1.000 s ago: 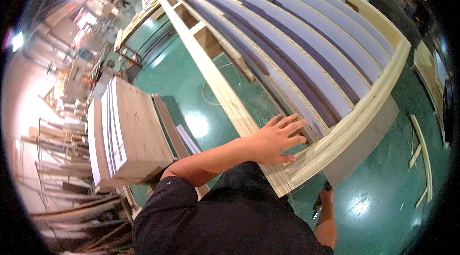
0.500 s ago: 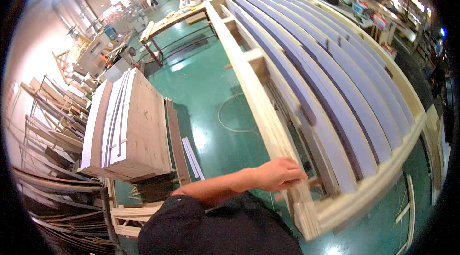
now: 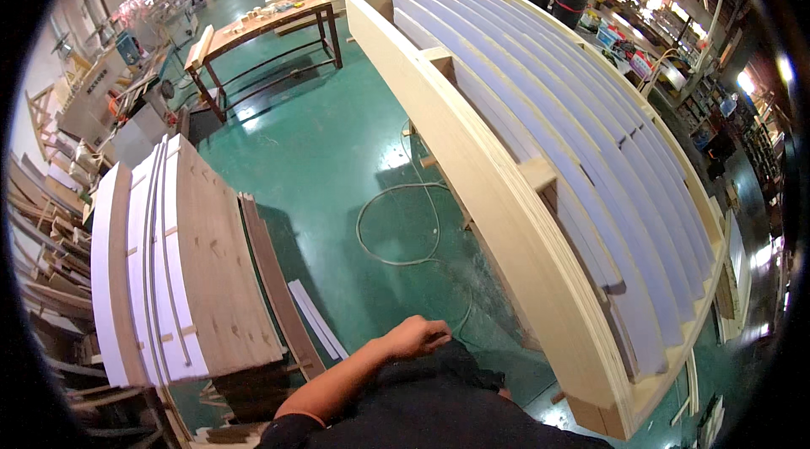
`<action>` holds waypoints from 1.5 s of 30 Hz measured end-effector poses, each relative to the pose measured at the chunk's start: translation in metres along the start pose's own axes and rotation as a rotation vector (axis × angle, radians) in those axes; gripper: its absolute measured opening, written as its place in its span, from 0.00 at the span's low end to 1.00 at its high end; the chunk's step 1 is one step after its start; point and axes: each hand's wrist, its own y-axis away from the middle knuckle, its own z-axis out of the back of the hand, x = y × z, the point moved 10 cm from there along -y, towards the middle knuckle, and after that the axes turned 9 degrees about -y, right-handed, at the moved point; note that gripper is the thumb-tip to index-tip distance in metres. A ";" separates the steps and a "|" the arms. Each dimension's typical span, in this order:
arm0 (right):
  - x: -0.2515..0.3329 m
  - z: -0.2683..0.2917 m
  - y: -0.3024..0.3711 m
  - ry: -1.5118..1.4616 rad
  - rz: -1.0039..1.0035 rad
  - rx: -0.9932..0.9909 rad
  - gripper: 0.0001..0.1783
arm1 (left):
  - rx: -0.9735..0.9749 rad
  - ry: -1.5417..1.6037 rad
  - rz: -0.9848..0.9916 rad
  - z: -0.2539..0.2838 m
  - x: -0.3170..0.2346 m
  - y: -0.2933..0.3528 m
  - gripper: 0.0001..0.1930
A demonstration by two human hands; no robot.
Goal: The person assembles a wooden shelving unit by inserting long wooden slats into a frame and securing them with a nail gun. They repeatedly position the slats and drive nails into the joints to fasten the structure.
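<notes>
My left hand (image 3: pixel 418 337) is loosely curled in front of my dark shirt, and no object shows in its fingers. It hangs over the green floor, apart from a large wooden frame (image 3: pixel 523 267) on my right. Long pale lavender-faced slats (image 3: pixel 540 103) run lengthwise inside that frame, with short wooden blocks (image 3: pixel 537 173) between its near side rail and the first slat. My right hand is not in view.
Stacked wooden panels (image 3: pixel 221 255) with white strips stand at the left. Thin white strips (image 3: pixel 317 320) and a looped hose (image 3: pixel 361 234) lie on the floor. Farther off are a wooden-topped workbench (image 3: pixel 261 25) and black buckets (image 3: pixel 567 6). Timber fills the far left.
My left hand has come away from the frame's near corner, back toward my body. The view has shifted, so the frame's outer side now shows more fully.
</notes>
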 end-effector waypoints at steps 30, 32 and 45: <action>0.857 0.338 -0.537 -0.882 -0.434 0.162 0.17 | 0.401 -0.432 0.837 0.472 0.831 0.236 0.16; 0.927 0.369 -0.540 -0.945 -0.468 0.111 0.13 | 0.369 -0.457 0.945 0.570 0.919 0.187 0.13; 1.151 0.491 -0.645 -0.843 -0.578 0.058 0.15 | -0.690 0.370 0.919 1.227 1.206 -0.248 0.10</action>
